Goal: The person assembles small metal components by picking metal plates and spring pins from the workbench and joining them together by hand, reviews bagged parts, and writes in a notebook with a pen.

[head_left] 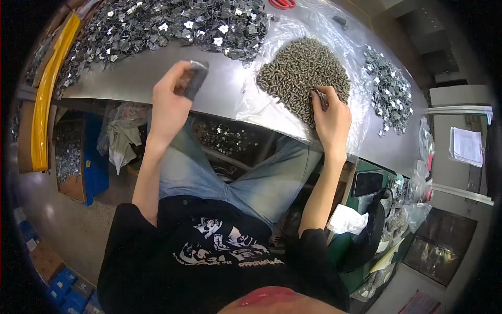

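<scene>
My left hand (171,99) is raised over the near edge of the metal table, its fingers closed round a flat dark grey piece (196,82) whose exact kind I cannot make out. A grey covering shows at its fingertips. My right hand (333,116) rests at the lower right side of a heap of small metal screws (300,73), thumb and fingers curled together. Whatever lies between those fingertips is too small to tell. Under the heap spreads a clear plastic sheet (256,104).
Many small dark metal parts (172,26) cover the table's far left, with a smaller pile of parts (389,91) on the right. Red-handled scissors (282,3) lie at the back. A phone (368,183) and crumpled tissue (348,220) sit at right. A blue bin (95,157) stands below left.
</scene>
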The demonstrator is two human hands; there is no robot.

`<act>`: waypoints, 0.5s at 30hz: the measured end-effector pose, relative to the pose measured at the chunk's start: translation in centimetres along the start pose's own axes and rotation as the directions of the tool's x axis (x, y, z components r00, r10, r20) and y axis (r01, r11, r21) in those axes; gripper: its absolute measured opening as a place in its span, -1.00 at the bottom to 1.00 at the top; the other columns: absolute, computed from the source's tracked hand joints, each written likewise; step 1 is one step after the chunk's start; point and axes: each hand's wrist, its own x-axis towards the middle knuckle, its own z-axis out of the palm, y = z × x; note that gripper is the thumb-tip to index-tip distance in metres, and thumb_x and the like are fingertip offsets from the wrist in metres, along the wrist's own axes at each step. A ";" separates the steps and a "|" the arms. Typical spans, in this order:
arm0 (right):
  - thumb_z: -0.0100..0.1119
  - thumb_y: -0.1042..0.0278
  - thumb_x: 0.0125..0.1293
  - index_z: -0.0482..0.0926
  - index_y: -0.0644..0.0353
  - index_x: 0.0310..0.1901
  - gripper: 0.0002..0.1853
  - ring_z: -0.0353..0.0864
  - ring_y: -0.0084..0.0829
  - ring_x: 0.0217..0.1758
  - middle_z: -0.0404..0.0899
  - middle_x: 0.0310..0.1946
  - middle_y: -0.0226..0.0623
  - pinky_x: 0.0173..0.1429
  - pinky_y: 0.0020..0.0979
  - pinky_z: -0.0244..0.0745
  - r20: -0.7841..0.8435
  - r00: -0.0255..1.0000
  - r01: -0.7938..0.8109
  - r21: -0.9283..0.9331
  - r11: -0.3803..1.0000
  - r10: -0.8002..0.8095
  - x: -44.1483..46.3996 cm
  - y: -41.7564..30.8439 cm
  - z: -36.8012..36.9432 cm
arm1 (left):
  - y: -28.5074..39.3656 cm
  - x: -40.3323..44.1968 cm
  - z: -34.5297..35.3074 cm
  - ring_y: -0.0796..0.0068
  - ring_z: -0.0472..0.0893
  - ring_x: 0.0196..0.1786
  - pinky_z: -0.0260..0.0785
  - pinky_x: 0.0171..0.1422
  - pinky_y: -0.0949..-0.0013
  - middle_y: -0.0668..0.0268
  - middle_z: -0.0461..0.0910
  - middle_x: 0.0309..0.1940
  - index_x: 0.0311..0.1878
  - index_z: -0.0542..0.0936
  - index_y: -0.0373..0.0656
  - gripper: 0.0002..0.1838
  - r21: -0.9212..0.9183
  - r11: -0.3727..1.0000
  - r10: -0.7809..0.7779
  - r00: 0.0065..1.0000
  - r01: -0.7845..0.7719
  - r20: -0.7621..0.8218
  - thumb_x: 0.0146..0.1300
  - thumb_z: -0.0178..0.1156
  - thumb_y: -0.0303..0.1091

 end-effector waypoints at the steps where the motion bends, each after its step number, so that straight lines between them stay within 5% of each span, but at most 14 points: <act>1: 0.27 0.19 0.46 0.67 0.07 -0.06 -0.82 0.71 0.00 -0.36 0.67 -0.50 -0.04 -0.23 -0.05 0.51 -0.005 1.000 0.008 0.000 1.000 -0.008 0.0 -0.1 0.0 | 0.0 -0.8 0.4 0.59 0.60 -0.05 0.44 0.06 0.48 0.39 0.66 -0.08 0.08 0.64 -0.23 -0.71 -0.120 0.992 0.027 1.000 -0.027 0.003 0.31 0.17 -0.64; 5: 0.27 0.20 0.46 0.69 0.06 -0.07 -0.84 0.69 -0.01 -0.40 0.66 -0.50 -0.04 -0.27 -0.10 0.49 -0.023 0.999 0.037 -0.034 0.999 -0.038 0.1 0.2 0.1 | 1.2 -3.1 0.5 0.69 0.59 -0.12 0.43 -0.01 0.55 0.45 0.68 -0.18 0.11 0.63 -0.20 -0.80 -0.336 0.941 0.065 0.996 -0.043 0.054 0.48 0.17 -0.53; 8: 0.33 0.31 0.42 0.71 0.07 -0.05 -0.86 0.67 -0.28 -0.51 0.64 -0.56 -0.21 -0.36 -0.27 0.44 -0.074 0.996 0.060 0.148 0.987 -0.049 -0.1 -0.4 -0.6 | 1.2 -4.9 1.2 0.70 0.59 -0.16 0.43 -0.03 0.57 0.44 0.70 -0.22 0.09 0.64 -0.19 -0.82 -0.420 0.906 0.076 0.996 -0.048 0.051 0.49 0.18 -0.49; 12: 0.41 0.53 0.32 0.74 0.14 -0.07 -0.83 0.50 -0.81 -0.49 0.56 -0.59 -0.54 -0.47 -0.58 0.27 0.003 0.997 0.067 0.509 0.858 -0.080 -3.1 -5.3 -2.9 | 2.4 -6.0 2.8 0.69 0.58 -0.23 0.42 -0.08 0.55 0.39 0.69 -0.23 -0.02 0.61 -0.19 -0.90 -0.437 0.888 -0.034 0.970 0.140 0.241 0.55 0.17 -0.40; 15: 0.44 0.62 0.20 0.78 0.22 -0.13 -0.80 0.52 -0.68 -0.55 0.69 -0.49 -0.43 -0.43 -0.59 0.36 -0.047 0.941 0.297 0.588 0.752 -0.334 -5.1 -9.0 -3.1 | 3.9 -6.6 4.5 0.68 0.58 -0.23 0.43 -0.08 0.54 0.40 0.65 -0.29 -0.12 0.57 -0.20 -0.92 -0.540 0.830 -0.003 0.969 0.140 0.246 0.55 0.13 -0.43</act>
